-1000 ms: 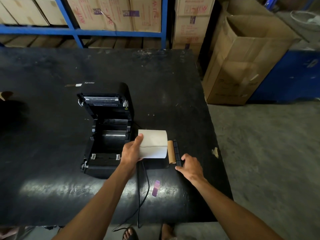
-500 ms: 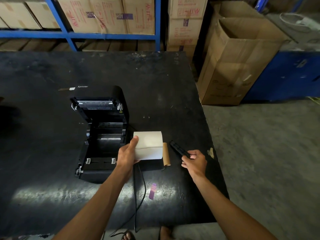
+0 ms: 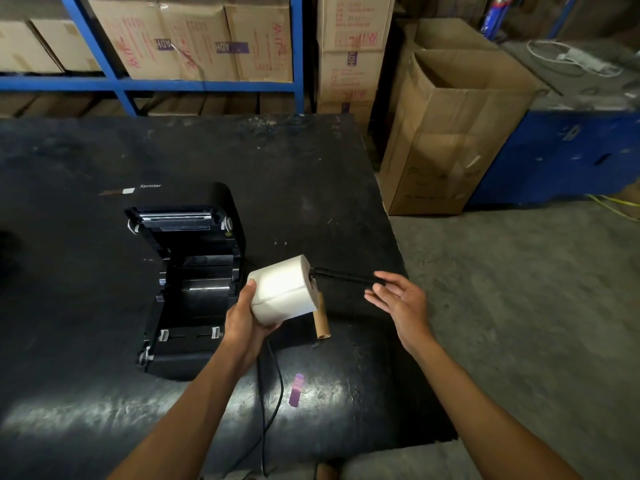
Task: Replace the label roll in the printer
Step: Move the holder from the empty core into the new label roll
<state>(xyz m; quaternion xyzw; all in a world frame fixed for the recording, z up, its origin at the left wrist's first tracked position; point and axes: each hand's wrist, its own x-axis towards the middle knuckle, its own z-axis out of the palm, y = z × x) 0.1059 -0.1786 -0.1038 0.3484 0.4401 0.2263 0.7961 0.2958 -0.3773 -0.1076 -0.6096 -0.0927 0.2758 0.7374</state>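
Note:
A black label printer (image 3: 188,285) stands on the black table (image 3: 311,188) with its lid raised and its roll bay bare. My left hand (image 3: 244,323) grips a white label roll (image 3: 282,289), lifted and tilted just right of the printer. My right hand (image 3: 398,299) holds the far end of a black spindle rod (image 3: 346,276) in its fingertips; the rod's other end is at the roll's core hole. A bare brown cardboard core (image 3: 321,320) lies on the table under the roll.
A black cable (image 3: 268,393) runs from the printer toward the near table edge. A purple strip (image 3: 296,389) lies beside it. An open cardboard box (image 3: 450,133) stands on the floor to the right. Blue shelving (image 3: 149,85) with cartons is behind the table.
My right hand picked the black rod off the table and brought its tip to the roll's core. My left hand lifted and tilted the white roll.

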